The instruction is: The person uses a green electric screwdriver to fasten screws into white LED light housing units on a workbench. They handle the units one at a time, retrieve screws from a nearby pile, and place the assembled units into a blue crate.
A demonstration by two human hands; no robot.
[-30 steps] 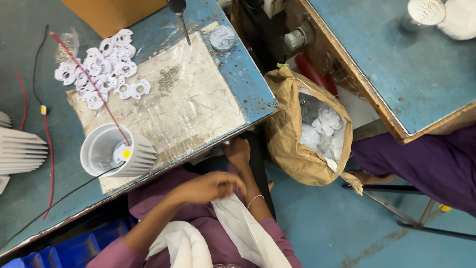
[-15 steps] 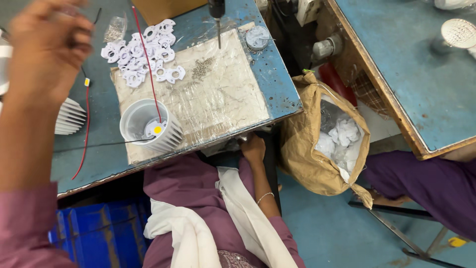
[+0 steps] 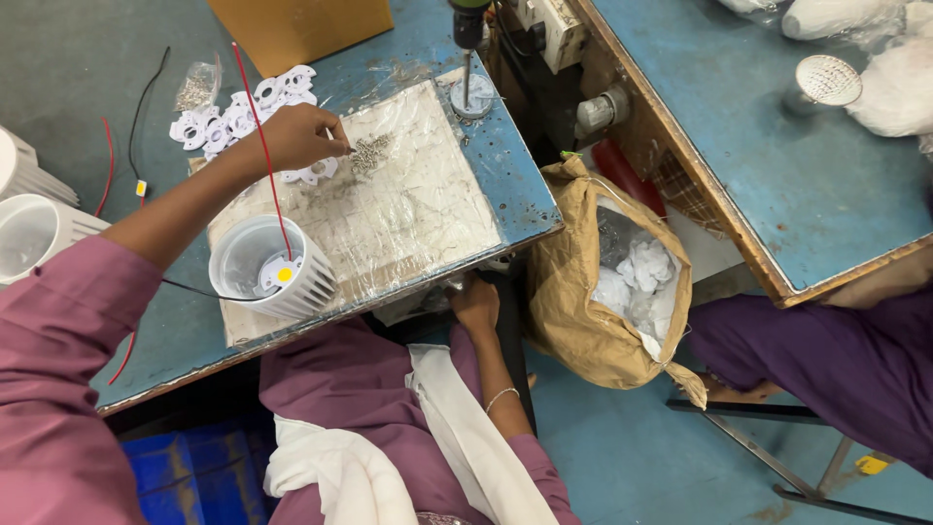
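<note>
With your left hand (image 3: 296, 136) pinching at the screw pile (image 3: 369, 154) and your right hand (image 3: 476, 303) resting empty at 6 o'clock under the table edge (image 3: 530, 233), screws risk scattering toward the white lamp housing (image 3: 267, 267) at 8 o'clock if the pinch slips.

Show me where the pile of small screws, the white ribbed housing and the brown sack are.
pile of small screws (image 3: 369, 154), head view, middle of the heap.
white ribbed housing (image 3: 309, 288), head view, finned outer wall.
brown sack (image 3: 569, 321), head view, left side.

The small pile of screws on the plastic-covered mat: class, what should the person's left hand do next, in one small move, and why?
Probably pinch one screw out of the pile of screws. The left hand already has its fingers at the pile's edge, and the white ribbed lamp housing stands open on the mat, red wire rising from it. The right hand rests below the table edge.
</note>
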